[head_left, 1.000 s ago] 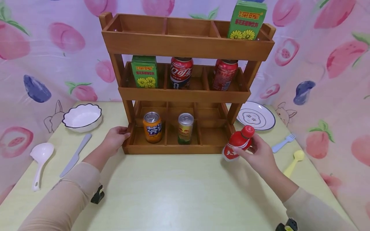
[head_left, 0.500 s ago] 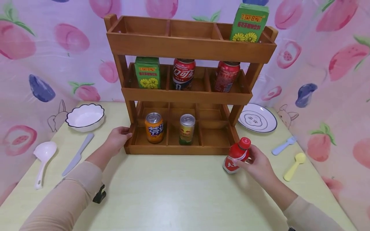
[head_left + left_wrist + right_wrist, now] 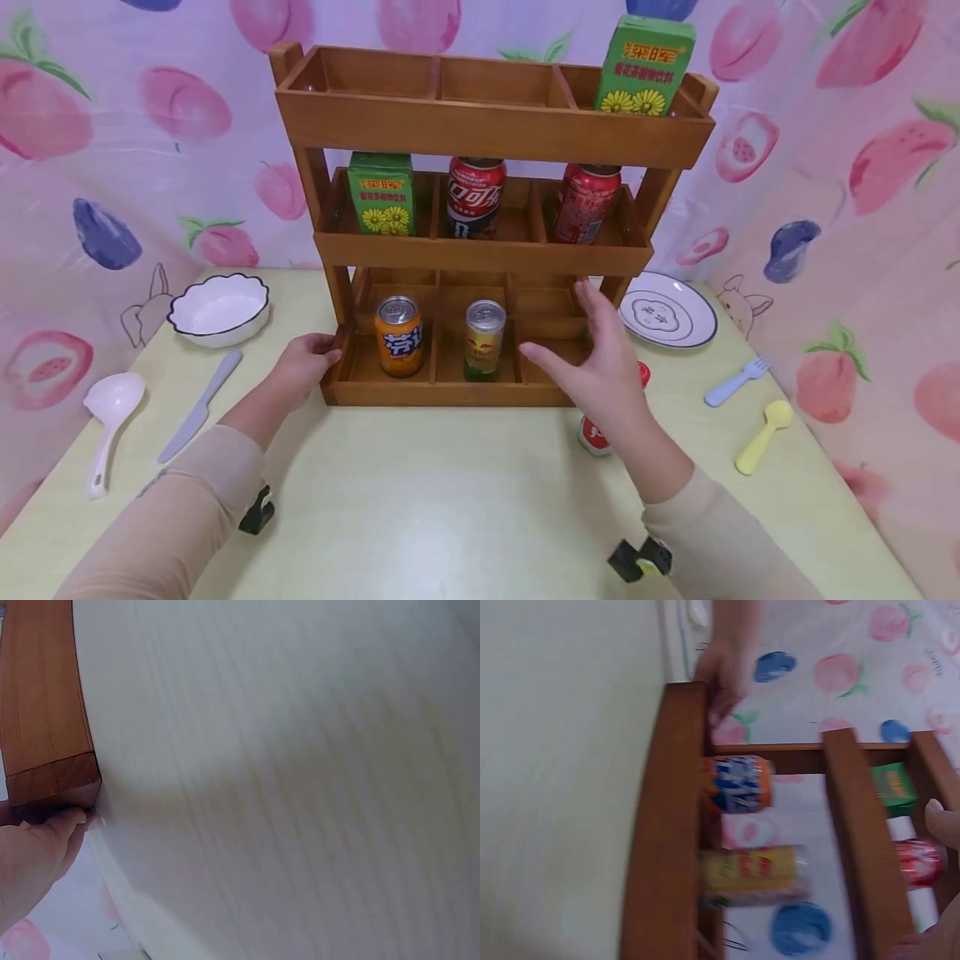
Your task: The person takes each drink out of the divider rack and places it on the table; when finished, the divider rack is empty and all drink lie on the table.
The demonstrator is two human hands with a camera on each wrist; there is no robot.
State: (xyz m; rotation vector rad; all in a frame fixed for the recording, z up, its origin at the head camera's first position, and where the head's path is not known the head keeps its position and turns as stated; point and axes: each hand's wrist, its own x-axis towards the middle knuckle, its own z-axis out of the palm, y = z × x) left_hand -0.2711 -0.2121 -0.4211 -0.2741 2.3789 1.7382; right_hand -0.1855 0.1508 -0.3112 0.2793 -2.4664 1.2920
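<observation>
A three-tier wooden rack [image 3: 480, 393] stands on the table, each tier split into compartments. My left hand [image 3: 300, 365] grips the left end of its bottom tier; in the left wrist view its fingers [image 3: 67, 819] bend against the wood's end. My right hand [image 3: 603, 371] holds nothing, thumb and fingers spread before the bottom right compartment. Behind that hand a red-capped bottle [image 3: 595, 437] stands on the table, mostly hidden. An orange soda can [image 3: 400, 340] is in the bottom left compartment, and a gold-green energy drink can [image 3: 483, 342] is in the middle one.
The middle tier holds a green drink carton [image 3: 382, 196] and red cola cans [image 3: 476, 198]. Another carton [image 3: 645, 68] stands top right. Left lie a bowl [image 3: 219, 307], ladle [image 3: 112, 408] and knife [image 3: 198, 408]; right, a plate [image 3: 697, 329], fork [image 3: 735, 382] and spoon [image 3: 763, 437].
My right hand has set the red bottle down on the table, let go of it and moved left and up towards the rack with fingers spread. The left hand has stayed at the rack's end.
</observation>
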